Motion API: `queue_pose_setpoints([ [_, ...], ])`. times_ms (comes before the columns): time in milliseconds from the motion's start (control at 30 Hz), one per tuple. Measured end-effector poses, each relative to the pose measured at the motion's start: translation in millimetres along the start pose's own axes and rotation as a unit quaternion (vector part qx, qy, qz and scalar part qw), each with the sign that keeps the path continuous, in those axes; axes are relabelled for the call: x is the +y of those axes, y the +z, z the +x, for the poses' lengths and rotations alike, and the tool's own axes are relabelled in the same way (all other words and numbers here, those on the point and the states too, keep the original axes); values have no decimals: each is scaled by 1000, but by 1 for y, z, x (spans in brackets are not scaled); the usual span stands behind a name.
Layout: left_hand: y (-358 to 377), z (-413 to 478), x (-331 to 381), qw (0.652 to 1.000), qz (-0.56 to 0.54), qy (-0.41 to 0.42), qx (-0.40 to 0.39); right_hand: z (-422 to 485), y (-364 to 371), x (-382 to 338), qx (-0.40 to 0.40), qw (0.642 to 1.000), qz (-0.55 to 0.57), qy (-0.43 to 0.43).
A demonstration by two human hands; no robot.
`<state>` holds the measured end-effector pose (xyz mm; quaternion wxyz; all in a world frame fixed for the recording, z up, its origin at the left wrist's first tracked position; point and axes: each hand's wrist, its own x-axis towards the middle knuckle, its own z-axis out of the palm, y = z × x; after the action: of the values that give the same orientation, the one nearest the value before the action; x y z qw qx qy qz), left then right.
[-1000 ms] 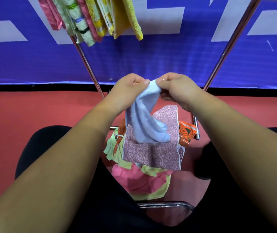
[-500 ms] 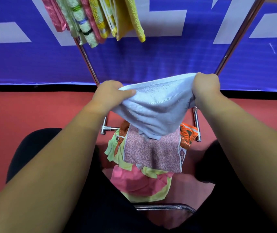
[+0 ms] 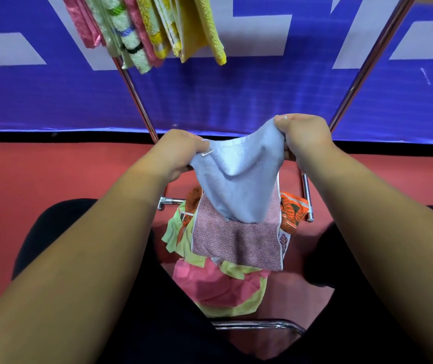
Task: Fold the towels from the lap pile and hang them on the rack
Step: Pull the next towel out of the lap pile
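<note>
A light blue towel (image 3: 239,179) hangs in the air between my hands, sagging in the middle. My left hand (image 3: 178,151) pinches its left top corner and my right hand (image 3: 302,135) pinches its right top corner, held a little higher. Below it lies the pile of towels (image 3: 233,243) between my knees, with a mauve speckled towel on top, then green, pink and orange ones. The chrome rack (image 3: 136,98) stands in front of me. Several folded towels (image 3: 147,30) in pink, white-green and yellow hang from its top at the upper left.
A blue banner with white shapes (image 3: 236,101) fills the wall behind the rack. The floor (image 3: 52,174) is red. The rack's right leg (image 3: 362,69) slants up to the top right. A chrome chair edge (image 3: 257,324) shows below the pile.
My hands first pulled apart and stretched the blue towel wide. Now they are closer again and the towel sags between them, with my right hand higher.
</note>
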<state>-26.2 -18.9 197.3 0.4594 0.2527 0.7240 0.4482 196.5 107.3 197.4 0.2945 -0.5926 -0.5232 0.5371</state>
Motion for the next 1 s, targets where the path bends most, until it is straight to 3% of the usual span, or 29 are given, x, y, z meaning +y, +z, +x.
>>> queue_pose_setpoints([
  [233,-1,15,-12,998,33,-11,45,8,12,13,-53,996,-73,-28],
  [500,14,10,-12,999,33,-9,32,-16,26,0,-91,991,-72,-72],
  [667,35,7,-18,998,44,6,35,-21,44,7,-109,968,-185,-128],
  [833,48,2,-15,1000,-16,-3,20,-29,59,18,-134,927,-292,-195],
  [1000,47,2,-12,998,-59,-14,14,-29,65,23,-149,924,-289,-203],
])
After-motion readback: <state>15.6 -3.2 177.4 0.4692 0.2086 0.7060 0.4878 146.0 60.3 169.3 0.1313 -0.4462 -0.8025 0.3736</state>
